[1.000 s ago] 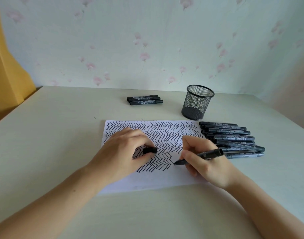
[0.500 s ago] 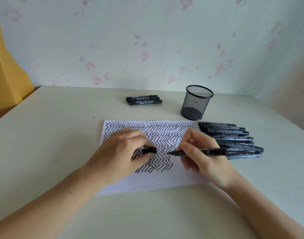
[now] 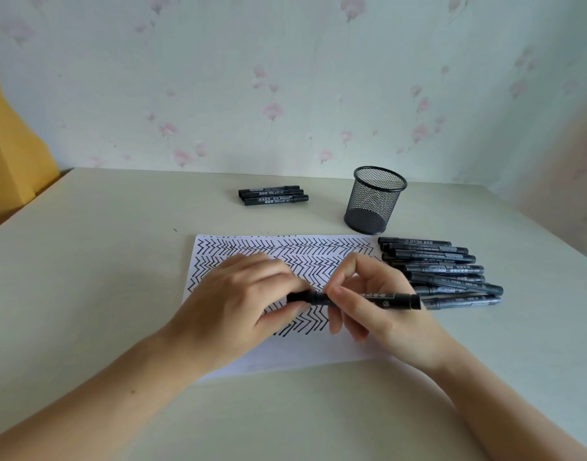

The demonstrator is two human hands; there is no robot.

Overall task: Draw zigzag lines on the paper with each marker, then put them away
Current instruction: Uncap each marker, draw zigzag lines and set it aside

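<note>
Floral wallpaper in pale green backs a cream table (image 3: 86, 277), where a sheet of paper (image 3: 318, 354) lies near the middle, most of it already filled with rows of black zigzags. Above the paper, the left hand (image 3: 232, 304) pinches the cap (image 3: 300, 297) between thumb and fingers, while the right hand (image 3: 378, 311) grips the marker (image 3: 385, 299) by its barrel, held level and pointing left. Cap and barrel meet end to end, so the step in hand looks like recapping. To do it well, keep the two pieces in one straight line, push until the cap seats fully, and hold the tip clear of the fingers and the sheet so no stray ink lands. To the right of the paper lies a row of markers (image 3: 445, 274), close together; whether these are the used ones or the ones waiting cannot be told. At the far side, three more markers (image 3: 274, 195) lie side by side, well apart from the paper. A black mesh pen cup (image 3: 375, 201) stands upright and looks empty, probably where the markers go. White labels run along the barrels; "700" can be made out on a few, and the rest of the print is too small to read.
</note>
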